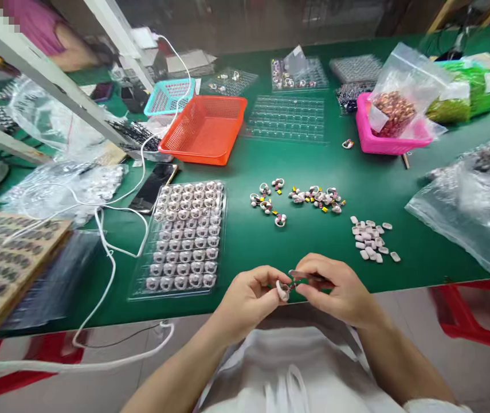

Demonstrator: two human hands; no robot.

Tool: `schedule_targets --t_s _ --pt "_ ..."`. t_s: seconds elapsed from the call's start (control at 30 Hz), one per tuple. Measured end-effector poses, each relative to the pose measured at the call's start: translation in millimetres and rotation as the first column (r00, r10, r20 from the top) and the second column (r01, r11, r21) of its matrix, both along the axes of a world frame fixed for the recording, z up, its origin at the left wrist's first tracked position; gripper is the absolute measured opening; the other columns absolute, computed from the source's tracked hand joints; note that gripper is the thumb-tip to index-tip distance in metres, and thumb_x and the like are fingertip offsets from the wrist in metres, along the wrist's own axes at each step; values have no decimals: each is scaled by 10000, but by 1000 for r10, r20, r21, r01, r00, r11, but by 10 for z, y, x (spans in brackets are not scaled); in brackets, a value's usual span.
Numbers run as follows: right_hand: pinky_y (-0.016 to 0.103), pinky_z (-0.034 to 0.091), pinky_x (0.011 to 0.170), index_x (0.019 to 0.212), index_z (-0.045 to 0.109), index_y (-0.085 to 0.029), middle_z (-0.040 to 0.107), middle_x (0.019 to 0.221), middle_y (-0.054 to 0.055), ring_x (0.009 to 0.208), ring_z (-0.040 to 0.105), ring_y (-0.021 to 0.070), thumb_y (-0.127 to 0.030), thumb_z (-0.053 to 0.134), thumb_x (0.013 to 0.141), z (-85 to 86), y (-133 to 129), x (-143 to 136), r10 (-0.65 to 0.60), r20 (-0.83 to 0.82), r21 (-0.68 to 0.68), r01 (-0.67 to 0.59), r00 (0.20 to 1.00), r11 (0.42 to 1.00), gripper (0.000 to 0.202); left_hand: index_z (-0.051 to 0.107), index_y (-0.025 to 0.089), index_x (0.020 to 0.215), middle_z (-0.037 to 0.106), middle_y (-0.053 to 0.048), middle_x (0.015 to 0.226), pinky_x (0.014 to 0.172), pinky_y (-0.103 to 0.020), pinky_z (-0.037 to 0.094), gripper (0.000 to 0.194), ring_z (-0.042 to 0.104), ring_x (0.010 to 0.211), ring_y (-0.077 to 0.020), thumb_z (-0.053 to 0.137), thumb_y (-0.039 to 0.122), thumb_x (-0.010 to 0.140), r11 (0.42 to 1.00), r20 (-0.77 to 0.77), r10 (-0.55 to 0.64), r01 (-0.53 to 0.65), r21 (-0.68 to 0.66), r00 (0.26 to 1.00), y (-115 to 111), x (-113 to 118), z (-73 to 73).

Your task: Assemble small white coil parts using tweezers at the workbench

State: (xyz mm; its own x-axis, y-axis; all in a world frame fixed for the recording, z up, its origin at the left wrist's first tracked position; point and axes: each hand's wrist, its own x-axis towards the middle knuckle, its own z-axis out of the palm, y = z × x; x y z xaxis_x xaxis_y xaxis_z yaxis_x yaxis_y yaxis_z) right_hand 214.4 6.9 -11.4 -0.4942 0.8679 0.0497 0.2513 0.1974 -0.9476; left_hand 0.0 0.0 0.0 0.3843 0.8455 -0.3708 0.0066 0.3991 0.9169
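White garment (270, 378): lies nearest, below both hands.
Green tabletop (238, 252): carries trays, baskets and loose parts, seemingly spread so that kinds stay separate.
Clear tray (139, 289): left of the hands, small parts nested in rows, probably so they stay apart.
Orange basket (204, 155): beyond the tray, near its far end.
Left hand (251, 295): grip narrow, thumb and forefinger pinching a white piece (282, 291), presumably to steady it.
Right hand (339, 289): grip narrow around a slim grey tool (307, 276), perhaps tweezers, held close to the piece, likely for fine control.
Yellow-tabbed parts (317, 198): two loose clusters ahead of the hands.
Pale caps (369, 240): scattered beyond the right hand, likely for easy reach.
White piece: between the hands, at the tabletop's near edge; finer details too small to tell.
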Motion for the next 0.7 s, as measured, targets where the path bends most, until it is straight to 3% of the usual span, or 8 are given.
schedule_targets --t_s 0.1,0.2,0.27,0.4,0.5,0.6,0.7 --pt "206 383 565 933 632 -227 617 837 -14 645 500 101 -165 625 896 18 3 -57 -33 28 -47 34 999 998 73 714 130 947 713 -77 883 745 -291 528 162 654 788 -171 576 141 863 987 -75 17 -5 160 997 -63 41 -39" --pt "201 416 590 934 624 -228 628 810 -23 646 521 103 -180 609 912 35 -7 -105 -70 4 -119 70 998 990 55 699 137 1021 719 -97 934 769 -315 541 223 675 822 -185 516 109 896 923 -166 52 17 385 985 -98 65 -66" --pt "199 440 613 969 628 -231 649 827 -23 664 546 106 -180 604 913 37 -21 -134 -88 -22 -165 83 996 983 80 671 148 1058 708 -82 901 772 -318 539 257 668 811 -180 497 64 890 827 -224 92 51 560 970 -106 73 -91" --pt "197 451 638 1000 664 -236 671 867 -16 725 584 116 -111 587 891 14 -50 -199 -102 -53 -181 91 993 979 183 598 171 1110 688 -70 910 790 -332 531 371 636 849 -190 523 -25 804 542 -258 216 104 834 942 -106 84 -180" --pt "202 449 641 977 687 -228 668 883 -2 749 596 122 -98 576 896 -3 -70 -245 -138 -62 -160 127 989 979 189 581 170 1120 681 -82 938 811 -352 534 419 631 879 -204 532 -50 767 431 -247 268 113 895 931 -108 92 -243" --pt "216 437 611 920 685 -208 650 852 11 719 586 127 -134 575 916 -22 -98 -286 -224 -74 -130 213 972 968 133 594 185 1107 681 -59 917 793 -328 535 421 636 846 -187 543 -54 764 448 -207 315 48 893 926 -122 105 -273" --pt "232 439 615 885 667 -204 634 829 15 711 576 134 -161 586 922 -68 -142 -342 -301 -137 -116 287 944 951 100 628 208 1083 699 -41 936 794 -301 540 376 661 856 -178 557 -24 797 574 -170 359 -74 816 918 -156 134 -281"
